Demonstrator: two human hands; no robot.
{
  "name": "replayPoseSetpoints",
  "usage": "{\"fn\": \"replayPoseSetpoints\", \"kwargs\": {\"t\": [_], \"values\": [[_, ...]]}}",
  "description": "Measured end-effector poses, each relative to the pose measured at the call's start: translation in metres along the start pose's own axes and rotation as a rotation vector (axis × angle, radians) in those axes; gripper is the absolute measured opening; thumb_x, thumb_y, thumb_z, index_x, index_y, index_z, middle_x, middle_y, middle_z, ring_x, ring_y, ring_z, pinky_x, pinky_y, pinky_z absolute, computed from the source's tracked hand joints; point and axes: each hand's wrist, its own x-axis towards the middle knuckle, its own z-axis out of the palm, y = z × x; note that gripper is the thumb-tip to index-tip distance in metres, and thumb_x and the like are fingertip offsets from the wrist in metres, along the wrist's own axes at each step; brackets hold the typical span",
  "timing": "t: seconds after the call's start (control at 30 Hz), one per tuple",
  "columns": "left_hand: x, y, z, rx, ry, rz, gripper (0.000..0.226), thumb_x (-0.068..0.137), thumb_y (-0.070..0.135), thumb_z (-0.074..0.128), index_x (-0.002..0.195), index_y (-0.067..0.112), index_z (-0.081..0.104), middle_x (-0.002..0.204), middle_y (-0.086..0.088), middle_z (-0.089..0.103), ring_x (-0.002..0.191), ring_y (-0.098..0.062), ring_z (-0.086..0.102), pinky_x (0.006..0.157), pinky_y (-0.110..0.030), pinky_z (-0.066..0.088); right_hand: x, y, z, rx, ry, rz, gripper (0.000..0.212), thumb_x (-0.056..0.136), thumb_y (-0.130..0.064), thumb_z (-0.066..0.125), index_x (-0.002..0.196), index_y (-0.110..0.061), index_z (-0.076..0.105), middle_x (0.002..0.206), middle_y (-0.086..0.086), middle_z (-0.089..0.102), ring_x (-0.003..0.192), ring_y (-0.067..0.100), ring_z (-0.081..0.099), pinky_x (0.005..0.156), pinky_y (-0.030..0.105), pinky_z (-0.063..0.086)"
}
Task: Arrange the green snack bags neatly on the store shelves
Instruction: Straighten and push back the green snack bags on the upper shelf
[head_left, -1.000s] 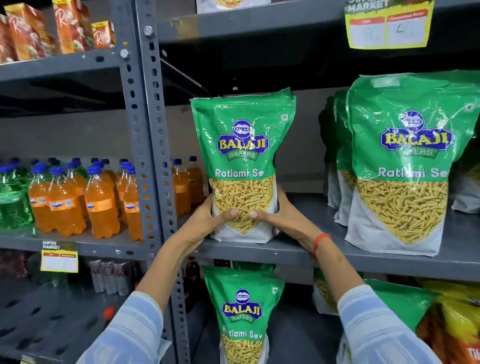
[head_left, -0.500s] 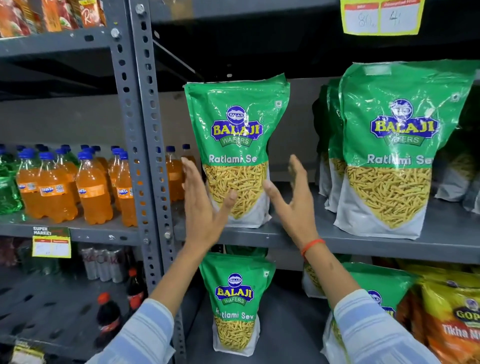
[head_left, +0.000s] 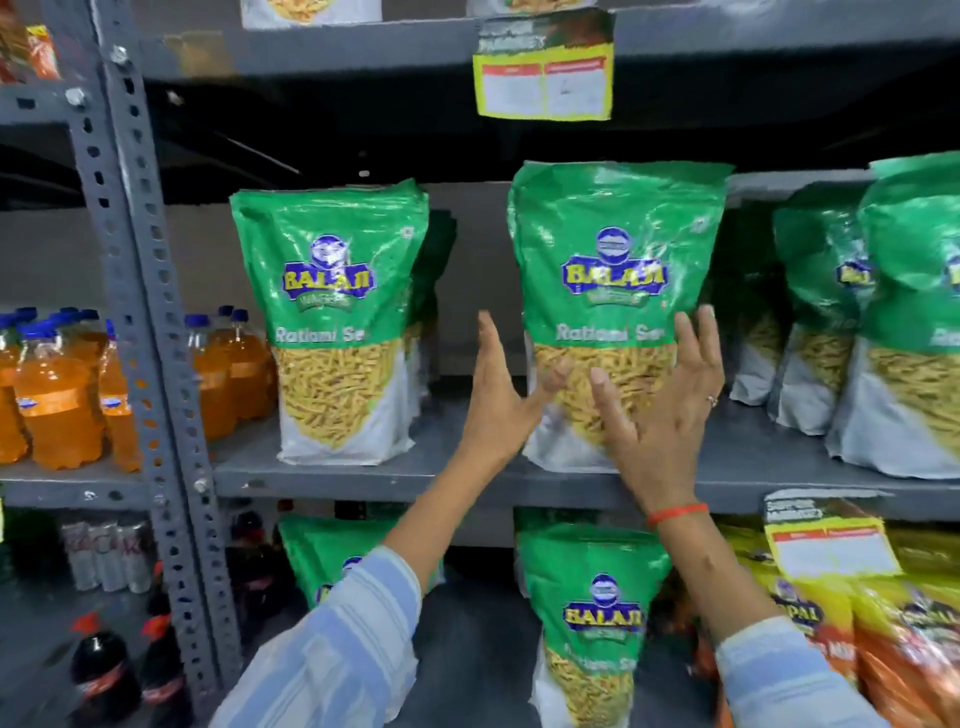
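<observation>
Head view: left bag (head_left: 332, 322) now released and standing; left hand (head_left: 501, 400) and right hand (head_left: 670, 410), spread wide, have shifted to the middle bag (head_left: 613, 291) on the shelf (head_left: 363, 475).

Whole frame motion-blurred. Print on yellow paper price tag (head_left: 543, 83) unreadable. Rightmost green plastic snack bag (head_left: 914, 322) cut by right edge. Right hand (head_left: 662, 410) hid lower front of middle green snack bag (head_left: 618, 291). Orange-drink bottles (head_left: 52, 395) cut at left edge.

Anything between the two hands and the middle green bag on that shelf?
Nothing visible. The left hand and right hand are open on either side of the middle green bag, right fingers overlapping its front. It stands upright on the shelf.
</observation>
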Motion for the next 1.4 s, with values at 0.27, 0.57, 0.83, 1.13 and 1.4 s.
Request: {"fn": "replayPoseSetpoints", "kwargs": {"t": [0.27,0.57,0.83,1.13,1.4], "values": [[0.005,-0.022,0.013,-0.139,-0.388,-0.211,0.065,0.068,0.058,0.068,0.124,0.036,0.043,0.118,0.020,0.056,0.096,0.020,0.056,0.079,-0.003,0.045,0.030,0.063,-0.026,0.513,-0.925,0.508,0.092,0.062,-0.038,0.083,0.137,-0.035,0.029,0.140,-0.006,0.052,0.109,-0.015,0.053,0.082,0.003,0.047],[0.004,-0.018,0.018,-0.151,-0.380,-0.223,0.077,0.042,0.074,0.072,0.108,0.040,0.052,0.102,0.031,0.064,0.096,0.016,0.060,0.074,-0.003,0.046,0.026,0.076,-0.022,0.521,-0.973,0.533,0.099,0.059,-0.079,0.064,0.142,-0.043,0.024,0.138,-0.019,0.051,0.125,0.005,0.052,0.114,0.038,0.035],[0.006,-0.021,0.018,-0.193,-0.419,-0.232,0.081,0.038,0.075,0.073,0.107,0.038,0.052,0.093,0.037,0.068,0.093,0.014,0.062,0.071,-0.002,0.046,0.026,0.077,-0.021,0.481,-0.971,0.543,0.105,0.054,-0.084,0.060,0.143,-0.042,0.022,0.136,-0.018,0.052,0.122,0.008,0.054,0.113,0.038,0.037],[0.001,-0.013,0.033,-0.065,0.116,-0.166,0.132,0.040,0.091,0.052,0.147,0.033,0.001,0.159,0.002,0.016,0.144,-0.012,0.022,0.117,-0.038,0.022,0.027,0.070,-0.030,0.507,-0.816,0.520,0.093,0.072,-0.075,0.053,0.148,-0.037,0.015,0.144,-0.019,0.042,0.131,0.004,0.043,0.110,0.029,0.031],[-0.011,0.062,0.120,0.278,0.470,0.389,0.073,0.092,0.049,0.029,0.146,0.011,-0.001,0.159,-0.015,0.003,0.148,-0.021,0.000,0.121,-0.038,-0.001,0.029,0.079,-0.065,0.440,-0.083,0.279,0.050,0.096,-0.036,0.039,0.139,-0.010,0.038,0.146,0.009,0.043,0.133,0.017,0.043,0.110,0.031,0.037]]}}
